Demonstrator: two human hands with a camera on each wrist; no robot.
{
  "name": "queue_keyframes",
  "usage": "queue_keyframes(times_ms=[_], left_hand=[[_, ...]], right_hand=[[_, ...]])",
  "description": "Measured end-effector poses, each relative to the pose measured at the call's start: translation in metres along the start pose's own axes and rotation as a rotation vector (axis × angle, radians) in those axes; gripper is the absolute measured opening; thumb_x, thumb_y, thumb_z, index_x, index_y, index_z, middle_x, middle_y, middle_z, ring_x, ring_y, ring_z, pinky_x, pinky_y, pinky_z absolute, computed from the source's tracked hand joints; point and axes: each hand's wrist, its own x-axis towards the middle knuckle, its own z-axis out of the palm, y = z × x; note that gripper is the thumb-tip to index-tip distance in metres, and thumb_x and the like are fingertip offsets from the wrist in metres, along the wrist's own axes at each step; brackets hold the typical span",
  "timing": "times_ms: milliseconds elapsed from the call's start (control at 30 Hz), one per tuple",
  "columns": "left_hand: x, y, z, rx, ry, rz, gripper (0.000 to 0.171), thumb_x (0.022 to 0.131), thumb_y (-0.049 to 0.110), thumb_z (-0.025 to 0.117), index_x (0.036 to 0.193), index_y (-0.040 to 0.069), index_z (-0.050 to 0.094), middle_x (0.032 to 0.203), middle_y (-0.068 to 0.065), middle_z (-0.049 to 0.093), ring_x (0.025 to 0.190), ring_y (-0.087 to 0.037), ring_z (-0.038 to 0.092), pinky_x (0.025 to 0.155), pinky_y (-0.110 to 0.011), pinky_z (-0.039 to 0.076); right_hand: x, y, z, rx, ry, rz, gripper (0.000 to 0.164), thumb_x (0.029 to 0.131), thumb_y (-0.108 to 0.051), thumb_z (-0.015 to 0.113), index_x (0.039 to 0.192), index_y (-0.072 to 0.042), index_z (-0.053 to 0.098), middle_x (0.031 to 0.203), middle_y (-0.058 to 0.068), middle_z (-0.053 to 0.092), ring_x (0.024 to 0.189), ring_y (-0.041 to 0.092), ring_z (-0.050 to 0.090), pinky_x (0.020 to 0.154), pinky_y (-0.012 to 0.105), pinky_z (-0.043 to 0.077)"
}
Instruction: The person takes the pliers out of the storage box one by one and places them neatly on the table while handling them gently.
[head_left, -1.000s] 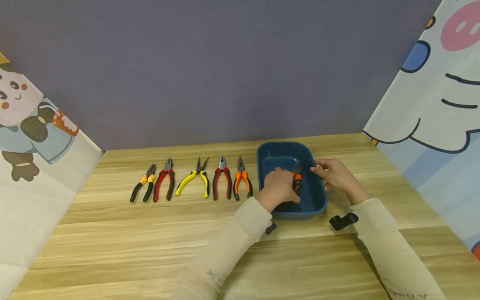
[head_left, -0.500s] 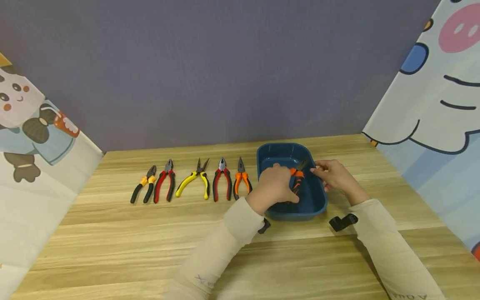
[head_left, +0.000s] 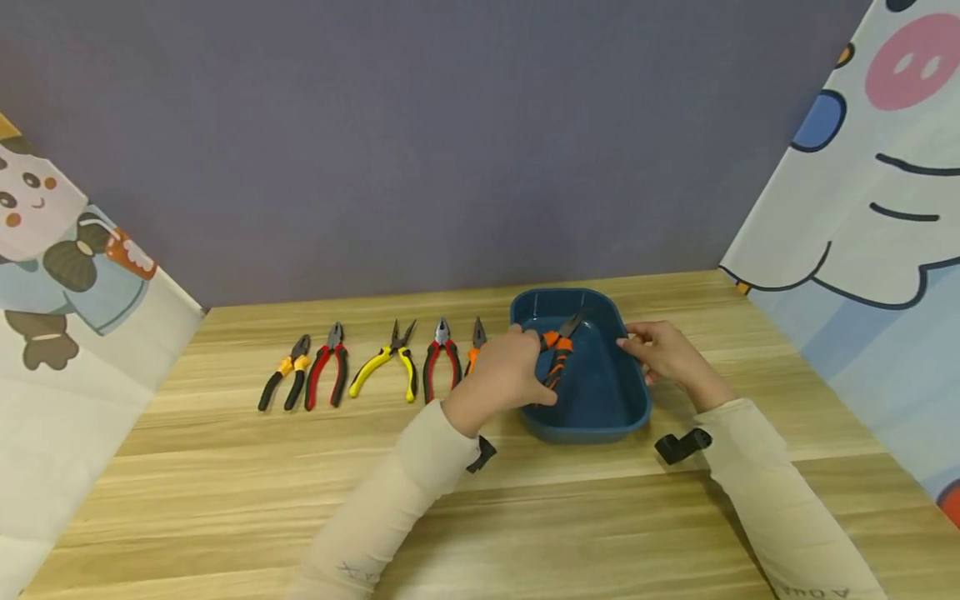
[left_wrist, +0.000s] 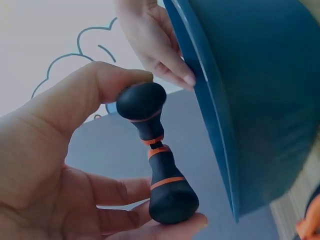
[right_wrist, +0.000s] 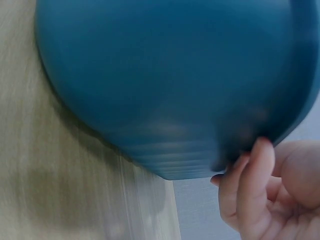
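Black-and-orange pliers (head_left: 559, 360) are in my left hand (head_left: 499, 372), over the left side of a blue plastic bin (head_left: 600, 392). In the left wrist view the thumb presses one handle end of these pliers (left_wrist: 172, 200) while fingers lie against the other; the bin (left_wrist: 265, 100) is just beside them. With thumb and fingers, my right hand (head_left: 667, 354) pinches the bin's right rim. The right wrist view shows the fingers of this hand (right_wrist: 260, 195) against the outer wall of the bin (right_wrist: 150, 75).
Left of the bin, a row of pliers lies on the wooden table (head_left: 225, 483): orange ones (head_left: 478, 333) partly hidden by my left hand, red-black ones (head_left: 442, 358), yellow ones (head_left: 386, 358), more red-black ones (head_left: 330, 358) and yellow-and-black ones (head_left: 290, 371). A grey wall panel (head_left: 450, 150) stands behind.
My left hand has lifted the pliers from inside the bin and shifted them left toward its left rim. The right hand keeps its place on the bin.
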Motion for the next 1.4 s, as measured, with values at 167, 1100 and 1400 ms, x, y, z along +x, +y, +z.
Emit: queue_keyframes(times_ms=[167, 1100, 1400], left_hand=[[-0.008, -0.018, -0.002, -0.014, 0.010, -0.013, 0.058, 0.069, 0.042, 0.081, 0.110, 0.006, 0.060, 0.101, -0.005, 0.061, 0.084, -0.020, 0.057, 0.066, -0.032, 0.048], [-0.058, -0.107, -0.008, -0.171, 0.058, -0.133, 0.075, 0.071, 0.032, 0.080, 0.131, -0.001, 0.050, 0.108, -0.015, 0.065, 0.075, -0.021, 0.060, 0.077, -0.041, 0.051], [-0.071, -0.134, -0.001, -0.219, 0.042, -0.221, 0.074, 0.072, 0.030, 0.078, 0.132, -0.004, 0.049, 0.103, -0.017, 0.065, 0.046, -0.012, 0.033, 0.053, -0.030, 0.037]], right_hand=[[-0.001, 0.000, 0.000, -0.002, 0.003, -0.007, 0.044, 0.097, -0.013, 0.053, 0.130, 0.015, 0.045, 0.081, 0.013, 0.059, 0.044, 0.016, 0.051, 0.043, 0.035, 0.050], [0.000, 0.000, 0.002, -0.015, 0.007, -0.024, 0.044, 0.097, -0.014, 0.053, 0.129, 0.015, 0.046, 0.082, 0.014, 0.058, 0.044, 0.020, 0.053, 0.044, 0.037, 0.050], [0.001, 0.000, 0.003, -0.023, 0.019, -0.023, 0.042, 0.096, -0.012, 0.053, 0.129, 0.014, 0.047, 0.083, 0.014, 0.058, 0.045, 0.020, 0.053, 0.045, 0.039, 0.051]])
